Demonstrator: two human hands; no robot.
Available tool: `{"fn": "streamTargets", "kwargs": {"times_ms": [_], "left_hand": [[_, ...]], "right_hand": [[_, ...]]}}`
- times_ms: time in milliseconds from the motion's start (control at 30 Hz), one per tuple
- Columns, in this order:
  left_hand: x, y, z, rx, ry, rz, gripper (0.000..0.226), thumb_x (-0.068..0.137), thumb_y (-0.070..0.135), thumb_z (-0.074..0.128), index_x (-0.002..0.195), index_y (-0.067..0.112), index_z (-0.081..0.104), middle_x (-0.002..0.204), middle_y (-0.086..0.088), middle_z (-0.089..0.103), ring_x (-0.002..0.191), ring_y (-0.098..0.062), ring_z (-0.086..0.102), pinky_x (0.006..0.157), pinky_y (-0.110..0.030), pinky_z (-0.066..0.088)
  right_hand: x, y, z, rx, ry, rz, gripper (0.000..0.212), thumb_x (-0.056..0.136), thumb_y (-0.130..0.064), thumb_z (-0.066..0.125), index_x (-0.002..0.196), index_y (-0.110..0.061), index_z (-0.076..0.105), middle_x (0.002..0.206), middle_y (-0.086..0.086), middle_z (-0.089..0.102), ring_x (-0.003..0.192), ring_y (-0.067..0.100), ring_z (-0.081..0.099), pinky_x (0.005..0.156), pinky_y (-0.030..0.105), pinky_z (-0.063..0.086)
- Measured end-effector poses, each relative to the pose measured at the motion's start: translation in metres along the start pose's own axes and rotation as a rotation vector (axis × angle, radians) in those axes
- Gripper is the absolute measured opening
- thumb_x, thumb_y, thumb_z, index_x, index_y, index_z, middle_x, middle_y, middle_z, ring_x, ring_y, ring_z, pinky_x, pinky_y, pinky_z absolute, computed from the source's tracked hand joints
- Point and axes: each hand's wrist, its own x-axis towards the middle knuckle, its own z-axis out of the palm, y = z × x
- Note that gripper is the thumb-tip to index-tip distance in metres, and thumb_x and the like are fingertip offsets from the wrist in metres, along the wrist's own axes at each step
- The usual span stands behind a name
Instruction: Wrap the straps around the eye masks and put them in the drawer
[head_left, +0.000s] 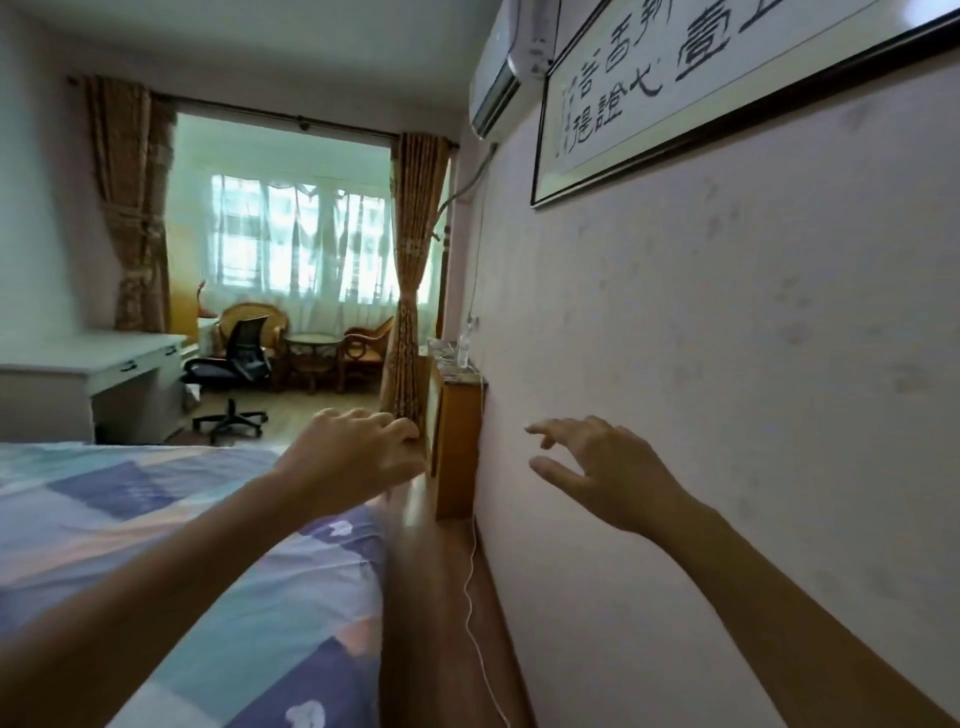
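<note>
No eye mask shows in the head view. A wooden bedside cabinet stands against the right wall, beyond the bed; whether it has a drawer cannot be told from here. My left hand reaches forward over the bed's edge with its fingers curled, nothing visible in it, its fingertips near the cabinet's front corner. My right hand is stretched out in front of the wall with fingers spread, holding nothing, just right of the cabinet.
A bed with a patchwork cover fills the lower left, with a wooden headboard rail and a white cable beside the wall. A white desk, a black office chair and wicker seats stand farther back.
</note>
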Motion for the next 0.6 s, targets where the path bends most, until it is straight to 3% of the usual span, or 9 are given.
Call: {"fn": "streamTargets", "kwargs": {"times_ms": [133,300,433,600], "left_hand": [[0.055,-0.012,0.030,-0.038,-0.107,-0.102,0.057,0.088,0.067,0.036,0.132,0.033,0.047,0.131,0.009,0.059,0.115,-0.013,0.058,0.092,-0.034,0.047],[0.124,-0.021,0.083,-0.027,-0.132,-0.128,0.056,0.088,0.067,0.035,0.132,0.034,0.046,0.128,0.010,0.060,0.111,-0.015,0.059,0.083,-0.034,0.047],[0.194,-0.023,0.148,-0.032,-0.193,-0.129,0.058,0.087,0.069,0.033,0.130,0.034,0.046,0.125,0.010,0.061,0.106,-0.016,0.061,0.077,-0.033,0.046],[0.288,-0.050,0.228,0.007,-0.242,-0.154,0.058,0.087,0.068,0.033,0.132,0.034,0.046,0.124,0.011,0.062,0.105,-0.014,0.061,0.081,-0.033,0.047]], "right_hand": [[0.061,0.044,0.015,0.025,-0.035,-0.048,0.047,0.092,-0.052,0.044,0.135,-0.034,0.042,0.120,-0.009,0.061,0.107,0.013,0.054,0.087,0.035,0.043],[0.134,0.101,0.044,0.078,-0.067,-0.123,0.046,0.092,-0.051,0.045,0.134,-0.033,0.043,0.116,-0.008,0.063,0.092,0.009,0.054,0.076,0.029,0.044],[0.196,0.158,0.083,0.050,-0.144,-0.152,0.045,0.092,-0.053,0.044,0.133,-0.034,0.043,0.116,-0.010,0.063,0.092,0.007,0.053,0.073,0.027,0.041],[0.292,0.246,0.135,0.063,-0.162,-0.189,0.040,0.095,-0.048,0.041,0.133,-0.035,0.044,0.116,-0.010,0.063,0.096,0.009,0.055,0.074,0.028,0.041]]}}
